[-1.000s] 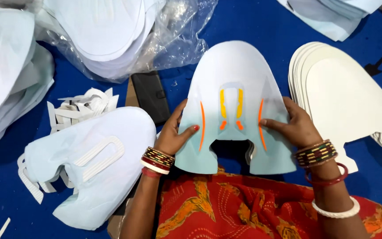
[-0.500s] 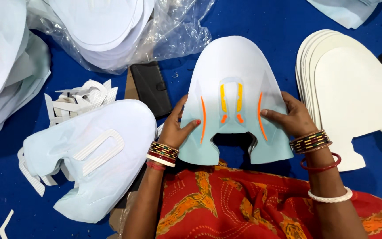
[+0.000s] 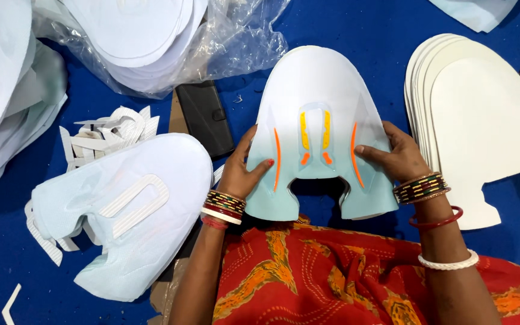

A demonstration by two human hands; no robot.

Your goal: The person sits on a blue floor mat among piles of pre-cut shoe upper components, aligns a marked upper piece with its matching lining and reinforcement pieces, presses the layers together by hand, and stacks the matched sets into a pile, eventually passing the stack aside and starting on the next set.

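A pale blue and white shoe-upper panel (image 3: 320, 90) with orange and yellow stripes lies flat on the blue surface in front of me. My left hand (image 3: 243, 170) grips its left edge, thumb on top. At the right edge my right hand (image 3: 395, 155) holds it the same way. Both wrists carry bangles. A red and orange patterned cloth (image 3: 344, 277) covers my lap below the panel.
A stack of white cut panels (image 3: 489, 132) lies at the right. At the left sits a pile of pale blue panels (image 3: 127, 210) with white cut-out scraps (image 3: 103, 135). A black wallet-like case (image 3: 207, 115) lies beside a clear plastic bag of white pieces (image 3: 151, 36).
The panel sits slightly lower and nearer in view; both hands keep their hold on its edges. The camera has shifted a little.
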